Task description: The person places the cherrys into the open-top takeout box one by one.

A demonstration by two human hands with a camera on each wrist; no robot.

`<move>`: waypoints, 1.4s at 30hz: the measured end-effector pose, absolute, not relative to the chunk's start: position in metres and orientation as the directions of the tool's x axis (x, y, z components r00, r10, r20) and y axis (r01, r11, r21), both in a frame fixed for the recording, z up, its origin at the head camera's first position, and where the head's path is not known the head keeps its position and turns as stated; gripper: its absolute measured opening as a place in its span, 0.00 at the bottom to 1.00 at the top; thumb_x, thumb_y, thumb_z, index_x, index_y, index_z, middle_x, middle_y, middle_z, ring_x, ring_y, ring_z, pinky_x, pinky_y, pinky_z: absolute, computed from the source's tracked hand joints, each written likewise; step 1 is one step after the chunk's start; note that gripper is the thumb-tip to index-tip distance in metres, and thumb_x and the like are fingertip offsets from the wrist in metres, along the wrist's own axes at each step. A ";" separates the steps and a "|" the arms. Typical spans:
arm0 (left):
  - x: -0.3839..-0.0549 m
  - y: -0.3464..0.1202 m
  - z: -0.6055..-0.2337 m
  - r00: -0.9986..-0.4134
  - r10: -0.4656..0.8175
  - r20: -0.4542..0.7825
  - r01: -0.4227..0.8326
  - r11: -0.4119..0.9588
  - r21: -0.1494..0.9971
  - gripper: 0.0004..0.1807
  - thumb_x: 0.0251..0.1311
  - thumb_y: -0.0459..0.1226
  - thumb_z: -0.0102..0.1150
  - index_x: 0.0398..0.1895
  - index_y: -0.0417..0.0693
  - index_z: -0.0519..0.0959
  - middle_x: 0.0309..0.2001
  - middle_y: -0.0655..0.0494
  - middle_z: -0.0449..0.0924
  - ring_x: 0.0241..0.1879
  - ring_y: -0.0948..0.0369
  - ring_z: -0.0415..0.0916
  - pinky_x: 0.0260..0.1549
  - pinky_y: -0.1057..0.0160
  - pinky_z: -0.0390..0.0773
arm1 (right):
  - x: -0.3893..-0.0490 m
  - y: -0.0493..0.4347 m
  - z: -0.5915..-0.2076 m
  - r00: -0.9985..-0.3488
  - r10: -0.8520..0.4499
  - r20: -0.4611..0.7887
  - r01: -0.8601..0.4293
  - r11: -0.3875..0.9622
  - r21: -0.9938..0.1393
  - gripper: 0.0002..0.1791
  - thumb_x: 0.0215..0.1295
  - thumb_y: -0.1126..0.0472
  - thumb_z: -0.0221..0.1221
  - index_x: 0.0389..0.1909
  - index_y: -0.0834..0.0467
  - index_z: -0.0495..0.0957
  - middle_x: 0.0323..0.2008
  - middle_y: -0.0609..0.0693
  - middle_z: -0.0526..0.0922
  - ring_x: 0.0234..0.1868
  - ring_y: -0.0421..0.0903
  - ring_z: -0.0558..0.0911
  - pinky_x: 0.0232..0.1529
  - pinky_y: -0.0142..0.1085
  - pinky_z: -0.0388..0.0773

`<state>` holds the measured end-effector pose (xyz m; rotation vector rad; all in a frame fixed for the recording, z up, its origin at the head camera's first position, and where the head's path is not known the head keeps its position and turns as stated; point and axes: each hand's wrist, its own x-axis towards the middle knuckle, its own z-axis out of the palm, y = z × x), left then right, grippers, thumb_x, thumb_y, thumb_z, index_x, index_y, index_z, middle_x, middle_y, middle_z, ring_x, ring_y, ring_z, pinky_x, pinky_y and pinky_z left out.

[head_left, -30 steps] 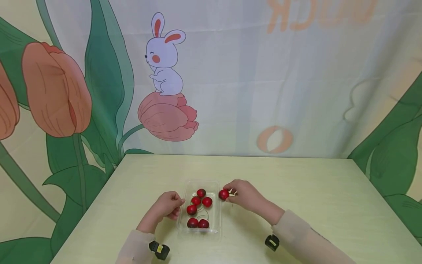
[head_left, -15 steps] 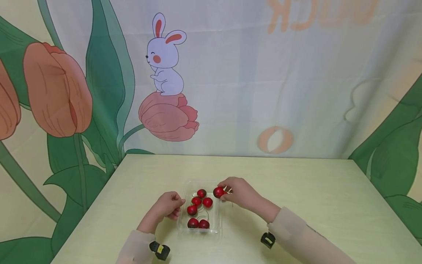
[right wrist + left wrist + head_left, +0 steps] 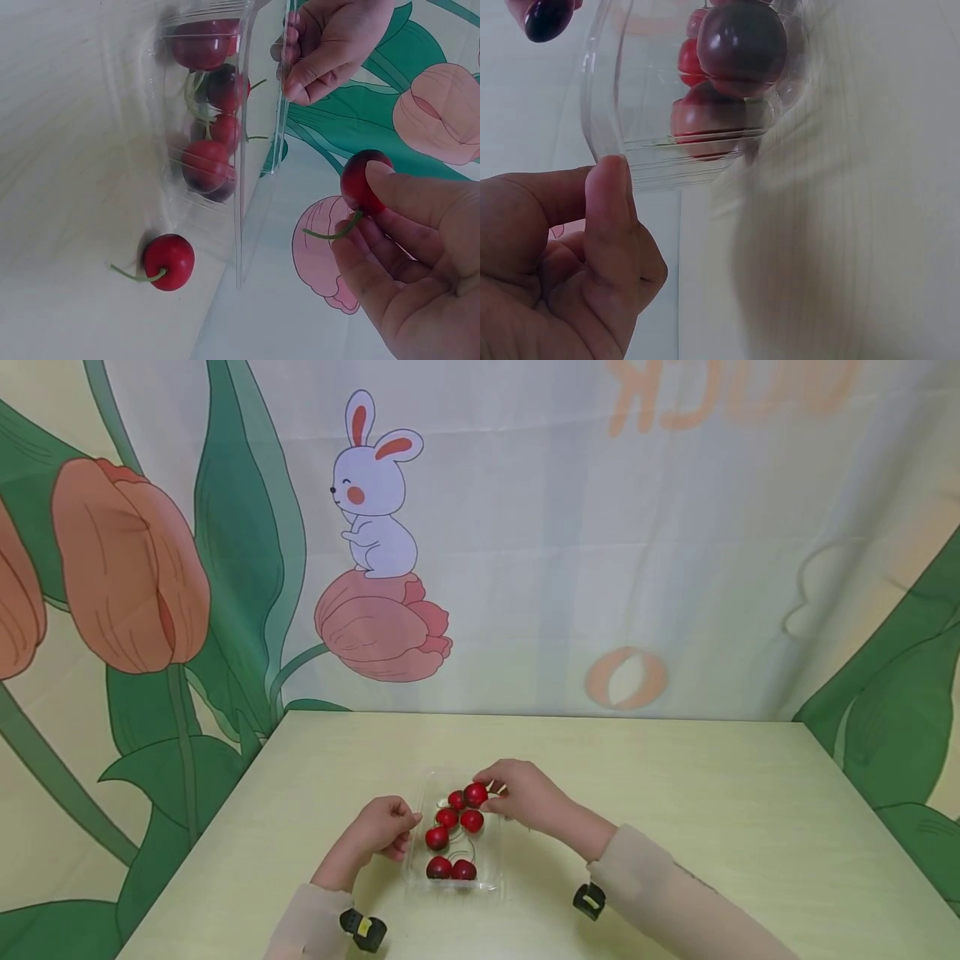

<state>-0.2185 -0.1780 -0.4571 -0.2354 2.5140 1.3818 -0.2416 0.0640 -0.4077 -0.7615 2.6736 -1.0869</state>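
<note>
A clear plastic box (image 3: 487,860) stands on the table with several red cherries (image 3: 437,837) inside, some with green stems. My left hand (image 3: 386,827) pinches the box's left rim between thumb and fingers; the left wrist view shows the thumb (image 3: 607,202) at the rim's corner. Over the far part of the box, my right hand (image 3: 528,793) holds a cherry (image 3: 476,794) by its round body. The right wrist view shows this held cherry (image 3: 364,180) above the rim, its stem hanging free. In the head view it partly covers a cherry behind it.
Outside the box, one more cherry (image 3: 169,262) lies on the table in the right wrist view; the right hand hides it in the head view. Behind the pale table (image 3: 675,777) hangs a curtain (image 3: 525,527) printed with tulips and a rabbit.
My right hand has carried its cherry leftward, from beside the box's right rim to over the box's far part. The left hand and the box have stayed in place.
</note>
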 end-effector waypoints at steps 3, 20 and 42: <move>-0.218 -0.178 -0.458 -0.952 -0.015 -0.305 -0.266 0.534 0.803 0.10 0.73 0.37 0.57 0.33 0.40 0.73 0.23 0.54 0.71 0.18 0.63 0.71 0.20 0.70 0.82 | -0.242 0.060 -0.409 -0.850 -0.525 0.053 -0.419 0.610 -0.673 0.17 0.62 0.68 0.69 0.52 0.64 0.84 0.45 0.56 0.87 0.44 0.49 0.84 0.38 0.32 0.83; -0.219 -0.180 -0.458 -0.948 -0.011 -0.318 -0.276 0.528 0.803 0.11 0.73 0.36 0.57 0.33 0.40 0.73 0.23 0.54 0.71 0.18 0.63 0.71 0.20 0.69 0.82 | -0.243 0.037 -0.430 -0.826 -0.563 -0.008 -0.404 0.603 -0.688 0.17 0.61 0.68 0.69 0.52 0.63 0.85 0.45 0.55 0.87 0.42 0.46 0.82 0.40 0.33 0.81; -0.220 -0.181 -0.461 -0.951 0.009 -0.308 -0.263 0.500 0.825 0.11 0.73 0.35 0.56 0.31 0.40 0.73 0.22 0.55 0.69 0.17 0.64 0.71 0.18 0.69 0.81 | -0.238 0.028 -0.447 -0.785 -0.619 -0.015 -0.484 0.628 -0.609 0.15 0.59 0.67 0.71 0.48 0.62 0.86 0.39 0.52 0.88 0.34 0.39 0.75 0.37 0.27 0.78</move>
